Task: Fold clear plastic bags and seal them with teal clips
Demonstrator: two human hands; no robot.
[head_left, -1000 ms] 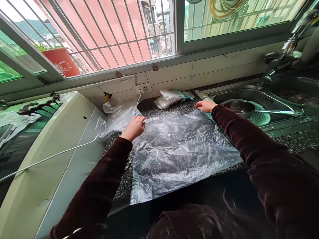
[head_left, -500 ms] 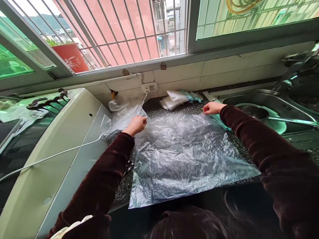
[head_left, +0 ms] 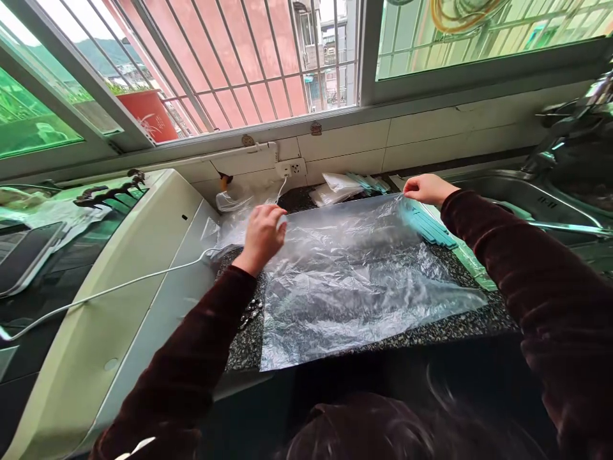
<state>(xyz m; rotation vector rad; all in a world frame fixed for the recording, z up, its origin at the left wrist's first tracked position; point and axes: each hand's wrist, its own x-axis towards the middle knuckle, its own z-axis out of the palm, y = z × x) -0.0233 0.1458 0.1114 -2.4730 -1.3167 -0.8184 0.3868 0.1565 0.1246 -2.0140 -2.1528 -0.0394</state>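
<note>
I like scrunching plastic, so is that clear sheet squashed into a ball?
No, the clear sheet is spread wide over the speckled counter, its far right corner pinched in the right hand.

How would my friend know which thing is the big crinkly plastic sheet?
Find the barred window, then the speckled dark counter below it. The plastic sheet is spread there, its far edge between the left hand and the right hand. Unlike the smaller white bundle behind it, it is see-through, wide and wrinkled.

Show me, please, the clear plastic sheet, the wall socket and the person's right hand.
Clear plastic sheet (head_left: 357, 284): head view, on its crumpled middle.
Wall socket (head_left: 295, 168): head view, on its front face.
Right hand (head_left: 430, 189): head view, on its back.
</note>
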